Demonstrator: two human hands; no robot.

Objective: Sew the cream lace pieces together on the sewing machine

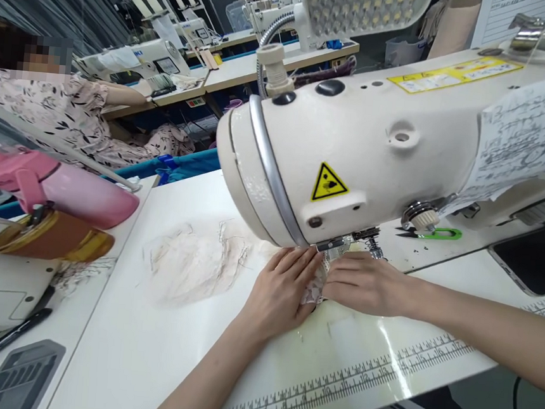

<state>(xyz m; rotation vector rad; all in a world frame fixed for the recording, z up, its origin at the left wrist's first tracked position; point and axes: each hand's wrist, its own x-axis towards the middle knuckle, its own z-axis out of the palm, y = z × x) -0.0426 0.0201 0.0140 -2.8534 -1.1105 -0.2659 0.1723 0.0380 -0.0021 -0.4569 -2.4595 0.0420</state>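
Note:
A white sewing machine (363, 149) reaches over the white table, its needle area just above my hands. My left hand (284, 288) lies palm down with fingers stretched out on a piece of pale lace fabric (313, 288). Right beside it, my right hand (365, 283) has its fingers bent together at the lace, close to the presser foot; its fingertips are partly hidden, and the lace edge runs between the two hands. More thin, pale fabric (191, 261) lies crumpled on the table to the left of my left hand.
Green-handled thread snips (435, 233) and a dark phone (535, 256) lie on the right. A printed ruler (347, 380) follows the front edge. At left are a pink bottle (83, 191) and a brown holder (54, 236). Another person (66, 110) sits further back.

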